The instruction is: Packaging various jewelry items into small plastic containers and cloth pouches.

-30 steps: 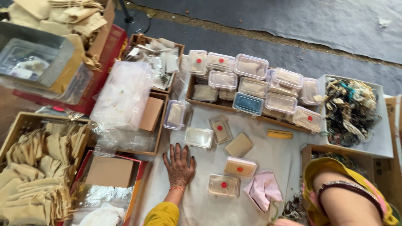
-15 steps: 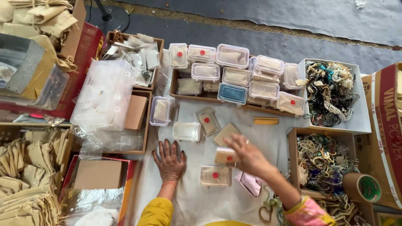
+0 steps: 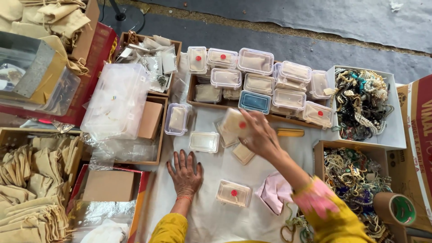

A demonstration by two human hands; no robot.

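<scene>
I am holding a small clear box [image 3: 234, 123] with a red dot in my right hand [image 3: 260, 137], fingers pinching it, while my left hand [image 3: 184, 173] is lying spread flat on the white cloth [image 3: 211, 216]; beads are filling the white tray [image 3: 396, 135]

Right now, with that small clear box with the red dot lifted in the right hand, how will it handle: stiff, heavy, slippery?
The clear box looks like rigid plastic, so probably stiff. The right hand lifts it by the fingers alone, so it is likely light. Its smooth walls may be a little slippery. The left hand lies flat on the white cloth.
</scene>
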